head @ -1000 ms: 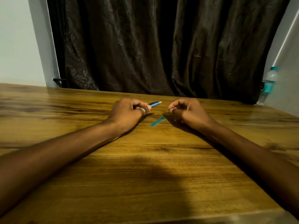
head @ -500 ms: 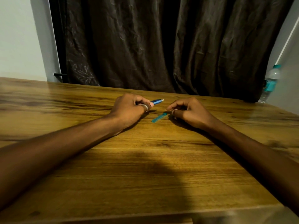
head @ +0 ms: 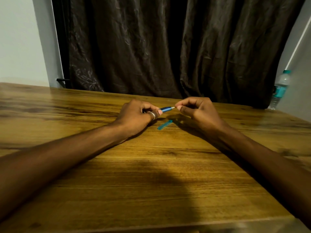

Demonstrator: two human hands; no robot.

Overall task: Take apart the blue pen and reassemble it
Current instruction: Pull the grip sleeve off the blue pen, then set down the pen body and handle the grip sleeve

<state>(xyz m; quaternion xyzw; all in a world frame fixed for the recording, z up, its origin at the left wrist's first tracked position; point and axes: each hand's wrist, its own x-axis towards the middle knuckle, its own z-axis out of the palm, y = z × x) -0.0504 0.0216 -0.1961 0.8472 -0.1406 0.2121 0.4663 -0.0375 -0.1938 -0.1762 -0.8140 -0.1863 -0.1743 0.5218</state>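
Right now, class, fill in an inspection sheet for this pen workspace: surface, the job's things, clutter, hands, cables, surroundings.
Surface: wooden table, bare grain with a large shadow at the near side.
Job's things: blue pen body held above the table, its pale tip end toward the right; blue pen cap lying loose on the table below it.
Clutter: nothing seen.
Hands: left hand gripping the pen body, ring on one finger; right hand pinching at the pen's tip end.
Cables: nothing seen.
Surroundings: dark curtain behind the table; water bottle at far right; pale wall on the left.
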